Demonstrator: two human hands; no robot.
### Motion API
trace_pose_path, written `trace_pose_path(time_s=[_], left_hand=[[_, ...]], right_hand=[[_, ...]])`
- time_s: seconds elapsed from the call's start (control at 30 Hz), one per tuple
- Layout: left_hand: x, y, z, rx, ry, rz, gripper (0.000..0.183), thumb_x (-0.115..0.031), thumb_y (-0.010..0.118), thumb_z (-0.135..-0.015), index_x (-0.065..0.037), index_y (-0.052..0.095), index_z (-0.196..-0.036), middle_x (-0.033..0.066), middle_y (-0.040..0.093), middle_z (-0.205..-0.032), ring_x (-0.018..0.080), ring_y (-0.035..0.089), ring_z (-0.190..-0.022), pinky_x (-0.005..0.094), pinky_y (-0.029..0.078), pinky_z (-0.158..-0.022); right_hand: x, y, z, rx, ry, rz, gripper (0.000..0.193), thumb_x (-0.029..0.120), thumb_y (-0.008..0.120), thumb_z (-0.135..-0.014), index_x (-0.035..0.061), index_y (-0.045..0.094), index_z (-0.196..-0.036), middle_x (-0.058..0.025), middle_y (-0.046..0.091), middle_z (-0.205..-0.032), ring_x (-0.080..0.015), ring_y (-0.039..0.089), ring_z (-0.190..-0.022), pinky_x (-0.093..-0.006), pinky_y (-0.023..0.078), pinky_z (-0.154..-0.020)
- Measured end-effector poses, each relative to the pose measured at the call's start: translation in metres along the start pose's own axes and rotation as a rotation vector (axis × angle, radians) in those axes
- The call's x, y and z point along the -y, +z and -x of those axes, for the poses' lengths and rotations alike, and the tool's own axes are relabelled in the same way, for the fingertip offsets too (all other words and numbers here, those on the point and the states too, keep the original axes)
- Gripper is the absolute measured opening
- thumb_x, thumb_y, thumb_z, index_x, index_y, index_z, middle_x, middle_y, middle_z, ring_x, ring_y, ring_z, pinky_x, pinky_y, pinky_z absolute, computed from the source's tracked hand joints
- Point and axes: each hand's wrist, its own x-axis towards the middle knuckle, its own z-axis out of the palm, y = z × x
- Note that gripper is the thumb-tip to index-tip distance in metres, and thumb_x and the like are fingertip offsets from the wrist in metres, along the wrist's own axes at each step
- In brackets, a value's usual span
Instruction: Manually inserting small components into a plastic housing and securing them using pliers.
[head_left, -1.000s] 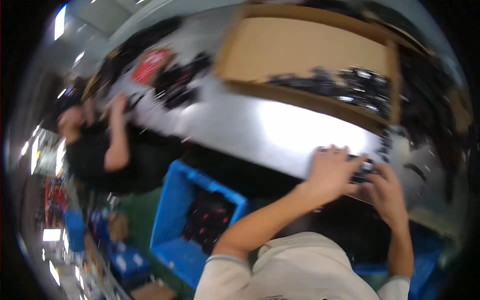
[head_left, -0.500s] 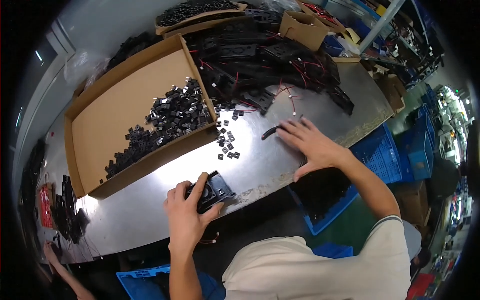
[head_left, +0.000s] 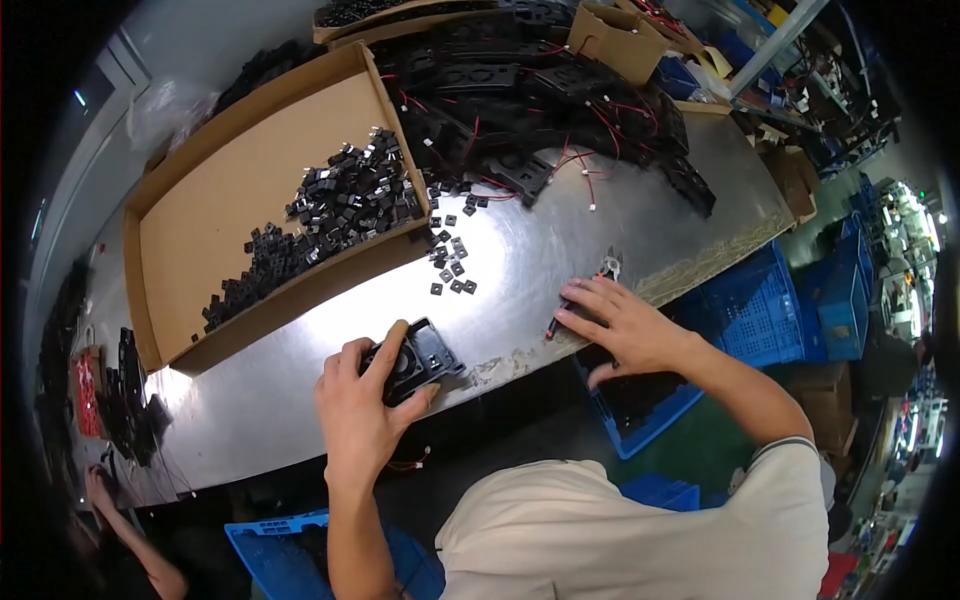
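Observation:
My left hand (head_left: 362,400) grips a black plastic housing (head_left: 432,348) by its left part, near the front edge of the metal table. The housing is a shallow rectangular tray with a round part inside, partly covered by my fingers. To the right, my right hand (head_left: 635,335) has its fingers bent over the handles of small cutting pliers (head_left: 611,264). Their metal jaws point away from me, and one red-tipped dark handle end shows below my fingertips. My right thumb stands apart from the handles.
A cardboard tray (head_left: 205,215) holds many small black parts (head_left: 345,205). Loose black parts (head_left: 450,270) lie beside it. Black housings with red wires (head_left: 520,170) are heaped at the back. Blue crates (head_left: 745,320) stand below the table. Another person's arm (head_left: 130,535) reaches in at lower left.
My right hand has come nearer to me, and the pliers have swung round and moved with it, jaws now uncovered. My left hand still holds the housing in about the same place.

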Motion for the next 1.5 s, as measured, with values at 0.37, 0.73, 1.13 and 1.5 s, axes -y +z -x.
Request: trace_pose_path(time_s=[0.37,0.73,1.13,1.5], left_hand=[[0.002,0.004,0.005,-0.015,0.023,-0.065,0.067,-0.037,0.079,-0.074,-0.026,0.059,-0.136,0.0103,0.059,-0.113,0.031,0.054,-0.104,0.0443,0.045,-0.089],[0.017,0.016,0.005,-0.038,0.084,-0.037,0.056,-0.034,0.077,-0.074,-0.019,0.064,-0.126,0.0094,0.058,-0.115,0.0322,0.052,-0.108,0.047,0.042,-0.092],[-0.003,0.005,0.005,0.005,-0.027,-0.053,0.07,-0.035,0.081,-0.071,-0.028,0.058,-0.137,0.0098,0.058,-0.116,0.0305,0.054,-0.106,0.0461,0.042,-0.091],[0.021,0.035,0.013,0.046,-0.187,0.323,0.042,-0.027,0.077,-0.074,-0.012,0.066,-0.112,0.009,0.058,-0.12,0.0353,0.052,-0.109,0.0482,0.04,-0.092]], right_hand=[[0.041,-0.025,-0.084,-0.703,0.109,-0.947,0.07,0.06,0.074,-0.077,-0.0043,0.068,-0.104,-0.0101,0.06,-0.089,-0.0151,0.06,-0.076,-0.0268,0.048,-0.065],[0.097,-0.033,-0.186,-0.072,-0.173,-0.356,0.052,0.033,0.084,-0.068,0.0074,0.069,-0.112,-0.0109,0.066,-0.108,-0.022,0.066,-0.082,-0.0296,0.053,-0.071],[0.07,-0.009,-0.137,-0.574,0.15,-1.319,0.106,0.081,0.061,-0.074,-0.0041,0.049,-0.137,-0.0084,0.065,-0.105,-0.013,0.059,-0.093,-0.026,0.045,-0.082],[0.121,-0.04,-0.192,-0.018,-0.204,-0.365,0.056,0.054,0.07,-0.081,0.0042,0.065,-0.106,-0.0126,0.066,-0.095,-0.0342,0.065,-0.086,-0.0414,0.053,-0.074]])
